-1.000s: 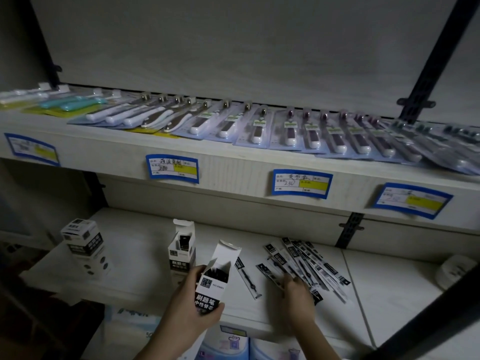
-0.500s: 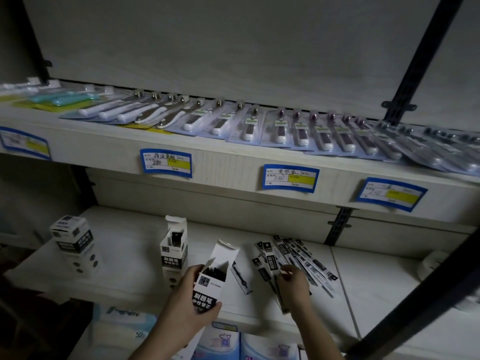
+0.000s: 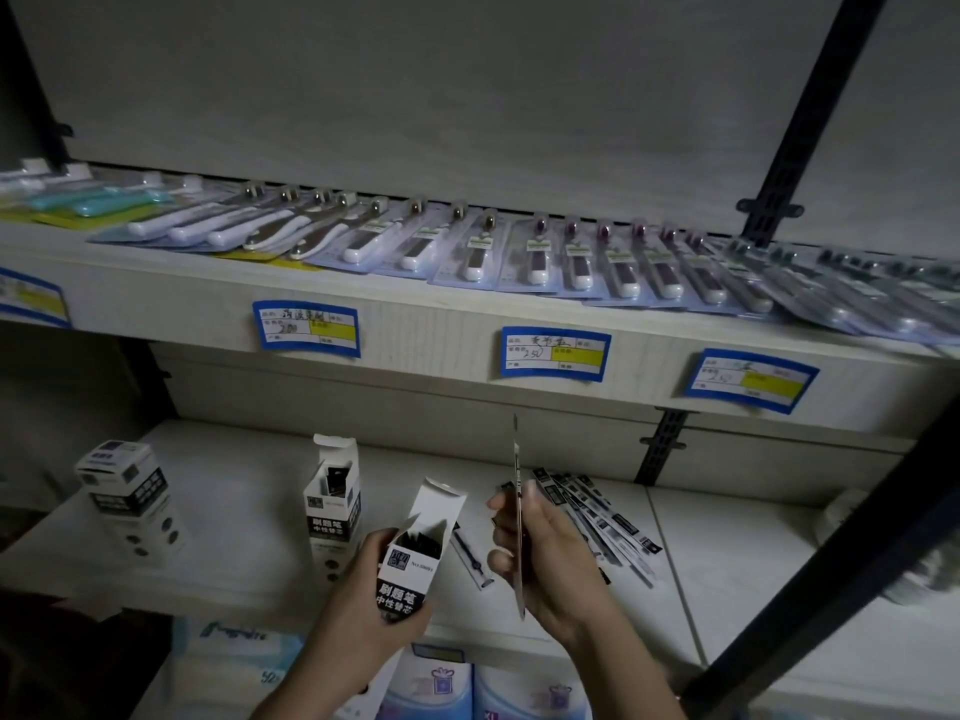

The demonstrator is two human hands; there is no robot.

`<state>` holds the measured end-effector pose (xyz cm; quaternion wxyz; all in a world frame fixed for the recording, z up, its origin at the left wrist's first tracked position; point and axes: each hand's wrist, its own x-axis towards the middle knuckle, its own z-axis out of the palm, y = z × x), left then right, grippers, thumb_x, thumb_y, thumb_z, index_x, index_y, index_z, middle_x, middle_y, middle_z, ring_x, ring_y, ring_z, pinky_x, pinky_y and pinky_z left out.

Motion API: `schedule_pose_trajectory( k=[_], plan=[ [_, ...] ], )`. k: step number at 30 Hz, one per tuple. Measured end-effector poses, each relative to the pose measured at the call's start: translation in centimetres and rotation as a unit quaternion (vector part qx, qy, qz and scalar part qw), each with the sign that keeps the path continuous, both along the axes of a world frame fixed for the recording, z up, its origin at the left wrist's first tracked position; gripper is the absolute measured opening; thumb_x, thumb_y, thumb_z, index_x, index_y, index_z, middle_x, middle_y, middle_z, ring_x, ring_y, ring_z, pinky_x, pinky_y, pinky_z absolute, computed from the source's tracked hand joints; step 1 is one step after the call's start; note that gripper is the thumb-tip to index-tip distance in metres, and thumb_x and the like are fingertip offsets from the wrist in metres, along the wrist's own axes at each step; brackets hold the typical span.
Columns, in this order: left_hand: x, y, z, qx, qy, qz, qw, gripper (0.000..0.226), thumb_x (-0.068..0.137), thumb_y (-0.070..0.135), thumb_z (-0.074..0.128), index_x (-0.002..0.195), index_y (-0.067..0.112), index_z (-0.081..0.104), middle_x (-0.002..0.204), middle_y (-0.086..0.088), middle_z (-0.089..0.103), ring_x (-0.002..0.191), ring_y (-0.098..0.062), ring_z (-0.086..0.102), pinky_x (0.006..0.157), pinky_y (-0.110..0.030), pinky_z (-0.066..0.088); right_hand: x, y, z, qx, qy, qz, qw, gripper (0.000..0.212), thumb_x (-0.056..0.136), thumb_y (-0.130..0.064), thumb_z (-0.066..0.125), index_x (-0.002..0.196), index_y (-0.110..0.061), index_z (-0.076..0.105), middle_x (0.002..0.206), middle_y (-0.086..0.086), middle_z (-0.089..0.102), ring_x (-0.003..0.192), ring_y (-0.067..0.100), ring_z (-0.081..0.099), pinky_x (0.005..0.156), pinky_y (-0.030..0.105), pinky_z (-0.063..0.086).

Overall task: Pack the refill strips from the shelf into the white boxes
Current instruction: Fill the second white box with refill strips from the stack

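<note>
My left hand (image 3: 358,605) grips an open white box (image 3: 415,553) with black lettering, its flap up and dark refills showing inside. Just to its right, my right hand (image 3: 545,558) holds one refill strip (image 3: 517,491) upright and edge-on, lifted off the shelf. A loose pile of refill strips (image 3: 597,517) lies on the lower shelf (image 3: 234,511) behind my right hand. One single strip (image 3: 470,556) lies between the two hands. A second open white box (image 3: 332,504) stands behind the left hand, and a closed box (image 3: 130,498) stands at the far left.
The upper shelf (image 3: 441,314) carries rows of blister-packed tools and blue price labels along its front edge. A black shelf upright (image 3: 810,605) crosses the right side. Blue-and-white packages (image 3: 447,683) sit below the lower shelf.
My right hand picked one strip out of the pile and raised it upright beside the box. The left hand kept hold of the open box.
</note>
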<state>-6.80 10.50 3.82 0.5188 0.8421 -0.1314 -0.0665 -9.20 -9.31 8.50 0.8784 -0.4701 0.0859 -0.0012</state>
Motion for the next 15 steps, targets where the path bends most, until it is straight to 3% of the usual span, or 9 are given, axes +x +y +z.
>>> schedule_pose_trajectory(
  k=[3,6,10,15],
  plan=[
    [0.1,0.1,0.0,-0.008,0.010,0.003,1.000,0.059,0.067,0.008,0.079,0.113,0.033,0.050,0.095,0.000,0.069,0.083,-0.005,0.068,0.070,-0.027,0.058,-0.5,0.1,1.3,-0.063,-0.006,-0.022,0.998,0.030,0.099,-0.030,0.045,0.085,-0.007,0.058,0.069,0.002,0.046,0.055,0.009,0.043,0.052,0.025,0.044],
    [0.0,0.1,0.0,-0.011,0.013,0.001,1.000,0.061,0.066,0.011,0.080,0.113,0.037,0.050,0.098,0.000,0.069,0.086,-0.009,0.068,0.076,-0.035,0.060,-0.9,0.3,2.7,-0.168,-0.036,-0.019,0.985,0.025,0.096,-0.030,0.049,0.077,-0.014,0.050,0.063,-0.002,0.039,0.054,0.010,0.037,0.053,0.024,0.037],
    [-0.2,-0.1,0.4,-0.012,0.005,0.001,1.000,0.060,0.067,0.013,0.081,0.112,0.036,0.049,0.098,0.003,0.069,0.087,-0.009,0.068,0.076,-0.032,0.059,-1.3,0.5,4.6,-0.250,-0.088,-0.056,0.963,0.027,0.096,-0.026,0.052,0.071,-0.017,0.054,0.058,-0.005,0.038,0.049,0.005,0.031,0.047,0.015,0.031],
    [-0.5,-0.2,0.8,-0.009,-0.012,0.001,1.000,0.062,0.068,0.017,0.081,0.117,0.035,0.048,0.099,0.008,0.069,0.087,-0.004,0.066,0.078,-0.025,0.055,-1.6,0.9,6.7,-0.299,-0.138,-0.101,0.939,0.018,0.095,-0.021,0.057,0.079,-0.013,0.062,0.064,-0.007,0.058,0.060,0.003,0.053,0.060,0.016,0.046]
  ],
)
